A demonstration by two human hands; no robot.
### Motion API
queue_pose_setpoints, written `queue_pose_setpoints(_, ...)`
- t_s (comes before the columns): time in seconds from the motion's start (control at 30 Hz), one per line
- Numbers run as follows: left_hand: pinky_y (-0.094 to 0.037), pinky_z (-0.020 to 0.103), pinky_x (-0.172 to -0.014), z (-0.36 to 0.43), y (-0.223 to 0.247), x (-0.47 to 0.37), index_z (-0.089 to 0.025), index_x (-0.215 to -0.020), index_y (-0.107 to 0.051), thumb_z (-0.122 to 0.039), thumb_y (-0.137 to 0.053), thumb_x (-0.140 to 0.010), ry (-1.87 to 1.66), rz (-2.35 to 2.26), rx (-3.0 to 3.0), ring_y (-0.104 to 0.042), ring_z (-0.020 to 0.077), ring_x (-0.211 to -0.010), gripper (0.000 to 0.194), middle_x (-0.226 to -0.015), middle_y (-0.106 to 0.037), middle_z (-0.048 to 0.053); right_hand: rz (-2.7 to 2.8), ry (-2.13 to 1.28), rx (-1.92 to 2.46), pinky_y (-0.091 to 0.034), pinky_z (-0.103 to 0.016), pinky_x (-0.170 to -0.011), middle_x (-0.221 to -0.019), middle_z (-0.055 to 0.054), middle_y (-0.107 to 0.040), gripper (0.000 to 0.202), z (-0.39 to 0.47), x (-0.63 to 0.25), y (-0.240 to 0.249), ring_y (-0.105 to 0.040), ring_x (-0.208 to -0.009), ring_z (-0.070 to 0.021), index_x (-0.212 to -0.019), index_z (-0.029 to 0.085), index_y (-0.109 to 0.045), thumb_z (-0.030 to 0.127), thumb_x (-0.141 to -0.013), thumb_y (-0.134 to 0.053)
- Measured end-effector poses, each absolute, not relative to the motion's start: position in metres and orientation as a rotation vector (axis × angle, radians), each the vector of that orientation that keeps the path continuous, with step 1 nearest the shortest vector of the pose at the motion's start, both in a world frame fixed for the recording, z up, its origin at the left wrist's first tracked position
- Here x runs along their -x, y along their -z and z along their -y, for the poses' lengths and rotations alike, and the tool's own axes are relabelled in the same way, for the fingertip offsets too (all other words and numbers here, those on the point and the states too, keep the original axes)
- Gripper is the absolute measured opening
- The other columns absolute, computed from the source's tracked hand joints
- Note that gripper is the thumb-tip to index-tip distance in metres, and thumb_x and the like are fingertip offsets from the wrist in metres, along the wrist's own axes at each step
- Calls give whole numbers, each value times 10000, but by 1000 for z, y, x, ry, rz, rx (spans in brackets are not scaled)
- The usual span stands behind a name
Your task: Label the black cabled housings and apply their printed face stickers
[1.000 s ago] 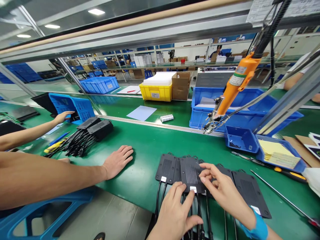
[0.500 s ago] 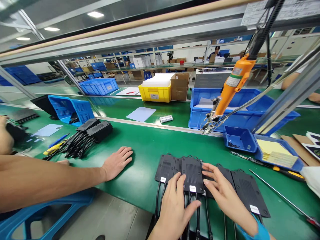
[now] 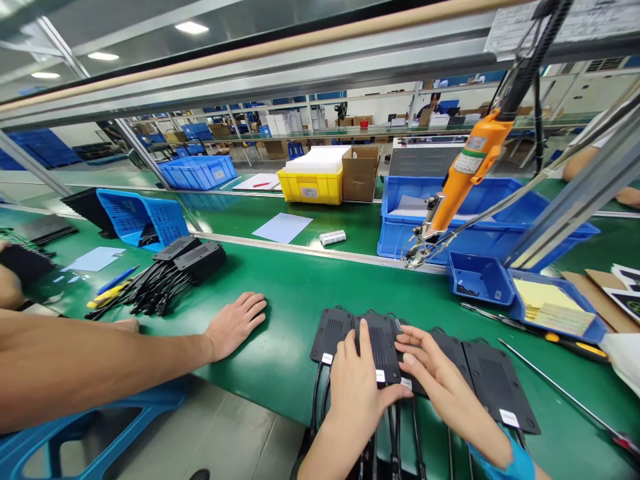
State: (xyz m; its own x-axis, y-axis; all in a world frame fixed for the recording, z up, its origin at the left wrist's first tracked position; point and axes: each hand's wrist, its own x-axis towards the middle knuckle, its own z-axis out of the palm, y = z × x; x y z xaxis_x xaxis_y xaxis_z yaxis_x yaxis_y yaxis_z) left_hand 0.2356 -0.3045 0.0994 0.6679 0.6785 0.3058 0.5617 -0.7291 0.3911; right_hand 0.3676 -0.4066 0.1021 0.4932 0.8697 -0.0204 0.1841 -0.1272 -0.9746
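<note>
Running across the whole view, a green bench (image 3: pixel 300 293) carries everything. At its far right edge sit large blue bins (image 3: pixel 480 213), with a yellow crate (image 3: pixel 311 185) on the far strip beyond. An orange powered screwdriver (image 3: pixel 463 177) hangs tilted over the right side. A co-worker's forearm and flat hand (image 3: pixel 234 324) lie on the near left part of the bench, apart from the work. Toward the left edge, a heap of black cabled units (image 3: pixel 170 273). At the near edge, centre, a row of flat black ribbed modules (image 3: pixel 495 383) overlaps, their cables dropping over the edge. The left hand (image 3: pixel 356 393) lies flat on the middle module (image 3: pixel 383 337), fingers stretched out, pressing rather than clasping. The right hand (image 3: pixel 435 377), fingers loosely extended, rests on the neighbouring modules just beside it, nothing gripped.
</note>
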Motion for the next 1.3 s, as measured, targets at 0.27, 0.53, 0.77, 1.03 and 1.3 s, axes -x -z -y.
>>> queue_pose_setpoints(0.27, -548, 482, -882, 287, -99, -224, -92, -1442, -307, -257, -710, -690, -821, -962, -2475, -569, 345, -1078, 869, -1306, -577, 187, 1022, -741, 1683, -547, -330, -786, -1136, -85, -580, 417, 404, -368, -117, -602, -1018, -214, -1191, 248, -524, 587, -973, -417)
queue_pose_setpoints(0.53, -526, 517, -949, 248, -86, -186, -104, -1361, -429, -248, -668, -830, -677, -1057, -2518, -527, 360, -1240, 600, -1388, -512, 217, 1217, -680, 1896, -304, -289, -548, -607, 18, -459, 342, 383, -370, -114, -421, -572, -152, -688, 207, -559, 469, -893, -478)
queue_pose_setpoints(0.77, -468, 568, -1071, 275, -88, -179, -142, -1331, -495, -199, -643, -873, -690, -491, -2828, -562, 296, -1250, 485, -1350, -590, 149, 1216, -638, 1964, -314, -296, -563, -628, 0, -494, 336, 380, -364, -108, -444, -586, -164, -693, 205, -587, 455, -876, -457)
queue_pose_setpoints(1.03, -481, 678, -993, 307, -86, -183, -172, -1178, -622, -199, -533, -923, -871, -502, -2760, -655, 286, -1069, 272, -1134, -682, 112, 1237, -646, 1970, -355, -297, -575, -651, -9, -513, 338, 385, -365, -106, -470, -596, -165, -669, 206, -597, 453, -864, -473)
queue_pose_setpoints(1.3, -515, 652, -972, 309, -87, -181, -176, -1201, -621, -221, -492, -958, -883, -480, -2788, -663, 282, -1038, 279, -1141, -691, 101, 1252, -651, 1999, -329, -301, -581, -641, -10, -494, 355, 386, -362, -106, -458, -596, -167, -629, 209, -562, 456, -863, -459)
